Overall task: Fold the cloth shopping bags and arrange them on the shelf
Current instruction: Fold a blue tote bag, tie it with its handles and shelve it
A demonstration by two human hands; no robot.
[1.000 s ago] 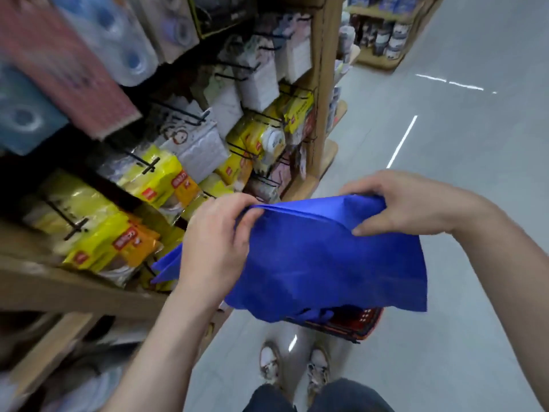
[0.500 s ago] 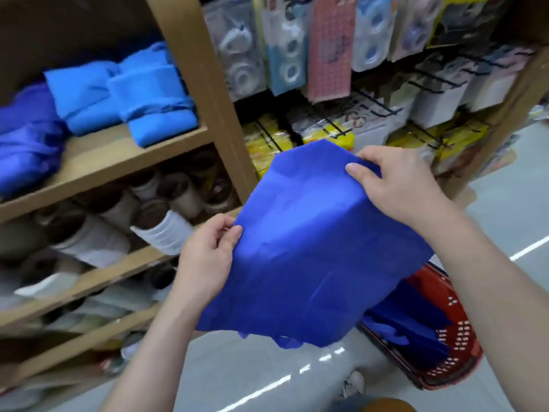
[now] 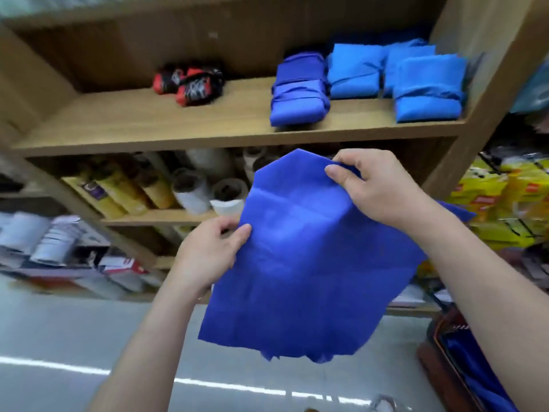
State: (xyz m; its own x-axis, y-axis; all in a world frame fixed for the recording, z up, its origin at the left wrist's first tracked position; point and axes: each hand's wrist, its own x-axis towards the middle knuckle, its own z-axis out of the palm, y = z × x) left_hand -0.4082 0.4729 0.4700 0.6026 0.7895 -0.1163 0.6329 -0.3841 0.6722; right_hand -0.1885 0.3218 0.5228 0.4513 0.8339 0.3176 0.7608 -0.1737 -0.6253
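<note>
- held cloth bag (image 3: 300,263): deep royal blue, plain
- shelf (image 3: 148,126): tan wood
- folded bags (image 3: 300,93): violet-blue; others (image 3: 424,90) sky blue
- small bundles (image 3: 190,83): red-black patterned

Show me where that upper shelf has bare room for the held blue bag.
Bare board lies between the red-and-black bundles and the dark blue folded bags, and left of those bundles. The right end is packed with light blue folded bags. Rolls crowd the lower shelf.

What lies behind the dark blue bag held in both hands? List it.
Behind the blue bag, rolls on the lower shelf show at its left edge, one white roll partly covered. Yellow packets show at its right. Whatever stands directly behind the cloth is hidden.
</note>
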